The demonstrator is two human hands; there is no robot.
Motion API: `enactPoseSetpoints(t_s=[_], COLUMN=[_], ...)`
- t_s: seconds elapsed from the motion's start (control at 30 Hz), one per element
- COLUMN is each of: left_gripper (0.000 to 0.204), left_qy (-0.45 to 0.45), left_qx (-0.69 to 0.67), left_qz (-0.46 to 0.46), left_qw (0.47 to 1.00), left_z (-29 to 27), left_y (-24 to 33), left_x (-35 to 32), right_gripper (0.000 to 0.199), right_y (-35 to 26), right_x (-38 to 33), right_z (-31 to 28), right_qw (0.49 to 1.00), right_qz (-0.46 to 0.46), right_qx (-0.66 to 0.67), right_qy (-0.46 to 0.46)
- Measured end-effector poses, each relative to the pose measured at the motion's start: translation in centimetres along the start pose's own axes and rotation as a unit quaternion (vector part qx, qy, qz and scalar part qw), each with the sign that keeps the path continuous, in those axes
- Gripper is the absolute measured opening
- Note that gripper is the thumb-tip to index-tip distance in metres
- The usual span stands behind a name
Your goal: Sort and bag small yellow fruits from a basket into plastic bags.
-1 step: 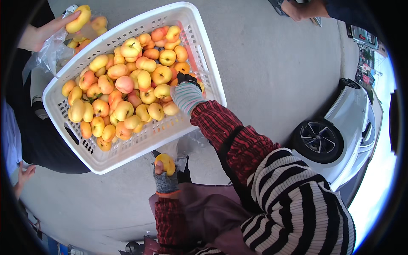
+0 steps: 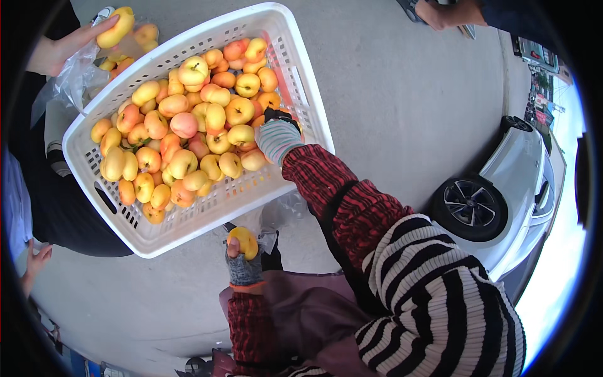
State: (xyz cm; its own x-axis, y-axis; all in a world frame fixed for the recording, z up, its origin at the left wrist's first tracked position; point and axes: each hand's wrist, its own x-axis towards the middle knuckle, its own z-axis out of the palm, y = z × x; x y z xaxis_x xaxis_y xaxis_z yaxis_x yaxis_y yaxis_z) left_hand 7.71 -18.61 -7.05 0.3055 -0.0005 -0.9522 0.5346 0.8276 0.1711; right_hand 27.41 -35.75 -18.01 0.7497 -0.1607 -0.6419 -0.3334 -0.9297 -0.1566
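Note:
A large white plastic basket [image 2: 309, 75] holds many yellow-orange flat peaches [image 2: 183, 163]. My right hand [image 2: 279, 138], in a striped glove with dark fingertips, reaches into the basket's right side among the fruit. Its fingers point down and are mostly hidden, so what they hold does not show. Below the basket's near edge, my left hand [image 2: 244, 269], in a grey fingerless glove, grips one yellow flat peach [image 2: 245, 242], thumb pressed on it. A clear plastic bag [image 2: 269, 239] hangs beside that hand.
At upper left another person's hand [image 2: 69, 50] holds a flat peach [image 2: 116, 28] over a clear bag [image 2: 78, 78] of fruit. A second bystander's hand [image 2: 39, 259] shows at left. A foot in a sandal [image 2: 433, 14] stands at the top. A silver car [image 2: 512, 195] is parked at right.
My right hand and forearm have shifted very slightly within the basket. Otherwise things look the same.

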Motion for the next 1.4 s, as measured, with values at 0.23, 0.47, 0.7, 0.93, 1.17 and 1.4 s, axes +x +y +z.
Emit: enactPoseSetpoints(t_s=[0.23,0.47,0.7,0.93,1.17,1.4], left_gripper=[0.048,0.049,0.049,0.051,0.050,0.054], left_qy=[-0.029,-0.004,0.003,0.006,-0.005,-0.006], left_qx=[-0.039,-0.024,0.006,-0.047,-0.083,-0.062], left_qz=[0.014,-0.009,-0.022,0.027,0.095,0.147], left_qw=[0.999,1.000,1.000,0.999,0.992,0.987], left_z=[-1.0,-0.4,0.8,0.3,-0.4,0.0], left_y=[0.1,-1.1,-2.3,-2.9,-1.7,-1.1], left_x=[0.8,0.7,0.6,0.6,-0.3,-1.0], right_gripper=[0.029,0.040,0.043,0.046,0.052,0.062], right_y=[-0.4,-1.9,1.5,0.0,2.2,5.3], right_x=[-0.2,-3.2,-4.0,-5.0,-5.7,-10.5], right_z=[-3.4,-2.5,-3.5,-2.6,-3.4,-2.1], right_qw=[0.914,0.981,0.739,0.479,0.306,0.381], right_qz=[-0.205,-0.062,0.089,0.151,0.176,0.097], right_qx=[-0.273,-0.004,0.638,0.837,0.894,0.813], right_qy=[-0.218,-0.183,-0.198,-0.218,-0.275,-0.428])
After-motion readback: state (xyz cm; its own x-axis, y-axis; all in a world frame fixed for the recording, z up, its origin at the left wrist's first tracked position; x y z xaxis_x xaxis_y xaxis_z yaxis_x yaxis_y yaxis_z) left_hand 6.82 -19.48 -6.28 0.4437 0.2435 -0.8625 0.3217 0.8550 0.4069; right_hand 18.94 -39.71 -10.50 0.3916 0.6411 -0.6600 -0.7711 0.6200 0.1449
